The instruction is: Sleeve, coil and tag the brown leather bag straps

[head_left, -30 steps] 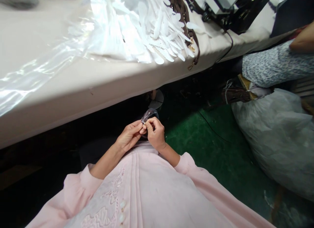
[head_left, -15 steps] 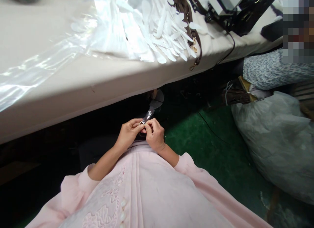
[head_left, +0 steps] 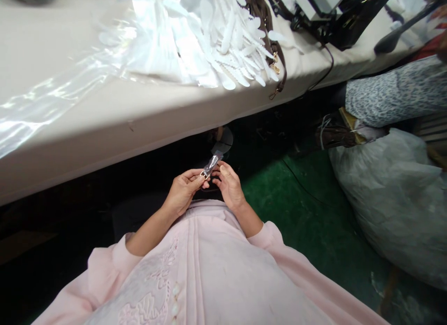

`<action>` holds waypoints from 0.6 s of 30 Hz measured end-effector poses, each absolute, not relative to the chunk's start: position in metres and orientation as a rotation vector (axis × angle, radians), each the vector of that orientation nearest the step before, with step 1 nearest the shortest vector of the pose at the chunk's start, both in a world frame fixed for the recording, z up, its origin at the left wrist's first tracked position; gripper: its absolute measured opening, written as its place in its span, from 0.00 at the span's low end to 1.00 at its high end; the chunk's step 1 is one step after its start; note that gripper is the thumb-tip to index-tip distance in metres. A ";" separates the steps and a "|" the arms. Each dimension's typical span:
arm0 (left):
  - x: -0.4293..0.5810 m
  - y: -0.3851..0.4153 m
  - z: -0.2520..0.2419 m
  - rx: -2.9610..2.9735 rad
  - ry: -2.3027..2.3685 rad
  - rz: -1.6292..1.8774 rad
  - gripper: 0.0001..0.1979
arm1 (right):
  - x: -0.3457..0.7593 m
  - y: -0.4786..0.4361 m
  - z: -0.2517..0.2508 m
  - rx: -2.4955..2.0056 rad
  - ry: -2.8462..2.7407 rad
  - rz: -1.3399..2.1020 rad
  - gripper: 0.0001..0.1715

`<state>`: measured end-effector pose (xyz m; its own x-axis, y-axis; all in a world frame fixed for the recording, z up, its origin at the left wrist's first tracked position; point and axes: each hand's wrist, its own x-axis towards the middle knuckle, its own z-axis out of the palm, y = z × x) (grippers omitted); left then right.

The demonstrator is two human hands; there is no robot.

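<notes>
In front of my waist, my left hand (head_left: 183, 191) pinches a dark strap by its small metal buckle (head_left: 205, 175). Shiny clear plastic film (head_left: 212, 164) covers the strap just beyond the buckle. My right hand (head_left: 230, 187) has its thumb and forefinger at the right edge of this wrapped part, while its other fingers curl loosely below. Past the film hangs a pale round piece (head_left: 225, 139), under the table edge; whether it joins the strap I cannot tell. The strap's lower part is mostly hidden by my fingers and the dark background.
A cloth-covered table (head_left: 87, 125) runs across the front. On it lie many white strips (head_left: 233, 50) in clear plastic, brown straps with gold clasps (head_left: 275, 66) and a black machine (head_left: 335, 22). A large plastic sack (head_left: 387, 199) stands right, near another person's patterned clothing (head_left: 391, 90).
My right hand has moved right and up, from the buckle to the film-wrapped part, its fingers loosening. The buckle now shows; my left hand stays almost in place.
</notes>
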<state>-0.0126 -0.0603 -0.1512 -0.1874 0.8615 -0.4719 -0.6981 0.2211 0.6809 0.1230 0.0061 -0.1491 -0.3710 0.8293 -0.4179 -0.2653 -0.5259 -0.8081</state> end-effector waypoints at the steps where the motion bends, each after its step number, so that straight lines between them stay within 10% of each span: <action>1: -0.012 -0.060 -0.150 0.201 1.049 1.407 0.20 | 0.123 0.007 -0.148 -1.053 -0.809 2.038 0.22; 18: -0.006 -0.049 -0.149 0.352 1.077 1.398 0.19 | 0.120 0.001 -0.140 -0.914 -0.928 2.139 0.15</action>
<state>-0.0063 -0.0495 -0.1488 -0.1795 0.9002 -0.3968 -0.6130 0.2131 0.7608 0.1205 0.0013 -0.1402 -0.5637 0.7518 -0.3420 -0.2642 -0.5564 -0.7878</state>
